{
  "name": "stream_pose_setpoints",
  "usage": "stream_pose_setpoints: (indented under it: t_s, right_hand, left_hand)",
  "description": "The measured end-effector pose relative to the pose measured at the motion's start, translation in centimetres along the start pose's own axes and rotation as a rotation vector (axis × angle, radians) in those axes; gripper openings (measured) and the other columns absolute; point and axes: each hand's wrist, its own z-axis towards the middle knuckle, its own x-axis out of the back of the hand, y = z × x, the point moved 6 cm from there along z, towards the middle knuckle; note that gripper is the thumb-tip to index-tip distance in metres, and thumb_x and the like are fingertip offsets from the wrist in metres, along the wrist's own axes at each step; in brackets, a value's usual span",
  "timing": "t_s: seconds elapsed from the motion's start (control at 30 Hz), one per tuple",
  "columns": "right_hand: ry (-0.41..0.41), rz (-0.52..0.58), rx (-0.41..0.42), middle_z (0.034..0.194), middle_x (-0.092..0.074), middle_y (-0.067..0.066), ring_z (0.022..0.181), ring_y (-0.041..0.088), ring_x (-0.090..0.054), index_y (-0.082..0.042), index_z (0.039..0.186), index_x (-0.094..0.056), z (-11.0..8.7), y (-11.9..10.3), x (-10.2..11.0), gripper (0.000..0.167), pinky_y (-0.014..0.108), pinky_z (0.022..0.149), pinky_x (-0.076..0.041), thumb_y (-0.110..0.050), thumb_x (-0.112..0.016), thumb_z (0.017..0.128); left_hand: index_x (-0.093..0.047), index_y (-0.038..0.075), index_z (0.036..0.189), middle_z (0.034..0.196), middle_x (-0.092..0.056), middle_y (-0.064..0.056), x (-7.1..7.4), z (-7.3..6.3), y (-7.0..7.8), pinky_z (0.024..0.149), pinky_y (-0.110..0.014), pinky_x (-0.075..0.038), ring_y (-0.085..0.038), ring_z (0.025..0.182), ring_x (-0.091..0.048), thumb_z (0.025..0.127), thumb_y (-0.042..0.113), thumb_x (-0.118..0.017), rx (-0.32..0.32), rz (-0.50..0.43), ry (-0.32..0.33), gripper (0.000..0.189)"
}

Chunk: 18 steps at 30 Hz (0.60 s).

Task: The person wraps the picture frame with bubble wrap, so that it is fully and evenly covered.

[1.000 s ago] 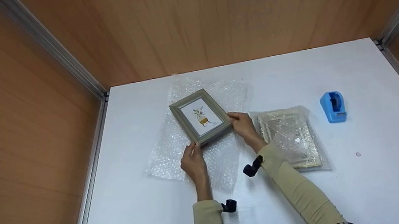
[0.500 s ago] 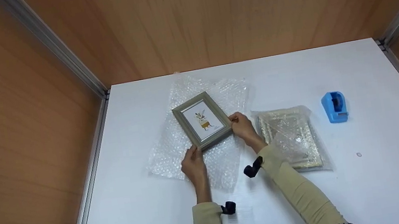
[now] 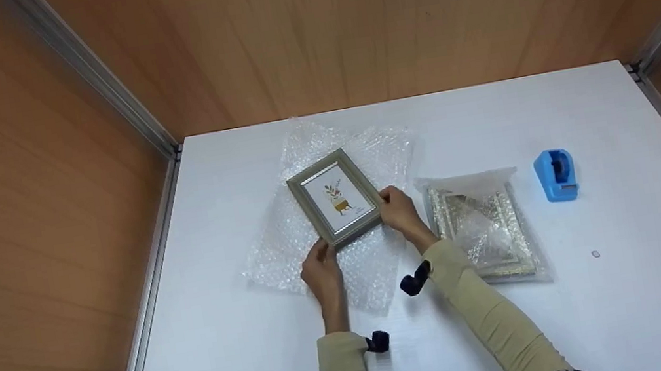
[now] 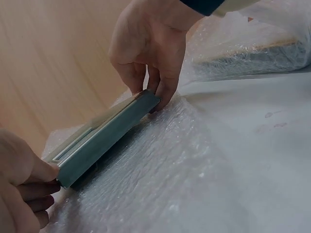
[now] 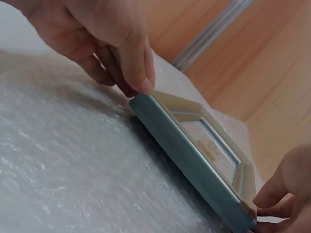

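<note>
A greenish-grey picture frame (image 3: pixel 307 206) with a plant print lies over a sheet of bubble wrap (image 3: pixel 283 262), face up and turned at an angle. At its near left corner, my left hand (image 3: pixel 322 274) pinches the edge between thumb and fingers. My right hand (image 3: pixel 401 213) grips the near right corner the same way. In the left wrist view the near edge of the picture frame (image 4: pixel 109 141) is tilted up, with a dark gap between it and the wrap. The right wrist view shows both hands at the two ends of that edge.
To the right of my right hand lies a bubble-wrapped package (image 3: pixel 487 230) with a frame inside. A blue tape dispenser (image 3: pixel 556 176) stands farther right, with a small clear scrap (image 3: pixel 595 253) nearer me. Wooden panels (image 3: pixel 306 30) enclose the white table (image 3: pixel 209 337).
Both hands keep their hold on the picture frame. It has shifted slightly toward me and right, and its print is seen at a slightly different tilt.
</note>
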Motion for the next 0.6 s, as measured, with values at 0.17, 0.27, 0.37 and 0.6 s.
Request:
stream_pose_setpoints:
  t_s: [0.17, 0.27, 0.37, 0.6]
  right_hand:
    - [-0.037, -0.092, -0.007, 0.106, -0.062, 0.019, 0.096, 0.028, -0.056, 0.006, 0.113, -0.060, 0.0, -0.7, 0.0, 0.034, 0.037, 0.080, -0.049, -0.003, -0.044, 0.084]
    - [-0.051, -0.138, 0.000, 0.120, -0.059, 0.025, 0.112, 0.036, -0.055, 0.008, 0.123, -0.056, 0.2, -1.6, 0.5, 0.042, 0.043, 0.094, -0.048, -0.007, -0.045, 0.085]
    - [-0.014, -0.118, 0.010, 0.135, -0.048, 0.029, 0.128, 0.040, -0.045, 0.007, 0.135, -0.046, 0.9, -2.3, 1.3, 0.050, 0.045, 0.107, -0.038, -0.010, -0.045, 0.087]
    - [0.167, -0.028, 0.039, 0.146, -0.028, 0.030, 0.137, 0.042, -0.028, 0.007, 0.143, -0.031, 3.5, -3.5, 3.8, 0.058, 0.044, 0.115, -0.025, -0.010, -0.047, 0.090]
  left_hand:
    - [-0.071, -0.002, 0.103, 0.102, -0.072, -0.019, -0.2, 0.0, 0.0, 0.089, -0.043, -0.052, -0.032, 0.099, -0.067, 0.085, 0.000, -0.067, -0.032, 0.019, 0.018, 0.019]
    - [-0.070, -0.003, 0.103, 0.102, -0.071, -0.019, -0.2, 0.0, 0.0, 0.091, -0.043, -0.051, -0.032, 0.100, -0.067, 0.084, -0.001, -0.067, -0.031, 0.021, 0.019, 0.020]
    - [-0.070, -0.003, 0.105, 0.104, -0.071, -0.019, -0.2, -0.1, 0.0, 0.093, -0.043, -0.050, -0.033, 0.102, -0.066, 0.085, 0.000, -0.067, -0.025, 0.024, 0.021, 0.020]
    - [-0.070, -0.002, 0.106, 0.105, -0.071, -0.018, -0.1, 0.0, -0.1, 0.095, -0.042, -0.049, -0.033, 0.104, -0.065, 0.084, 0.001, -0.068, -0.007, 0.040, 0.020, 0.022]
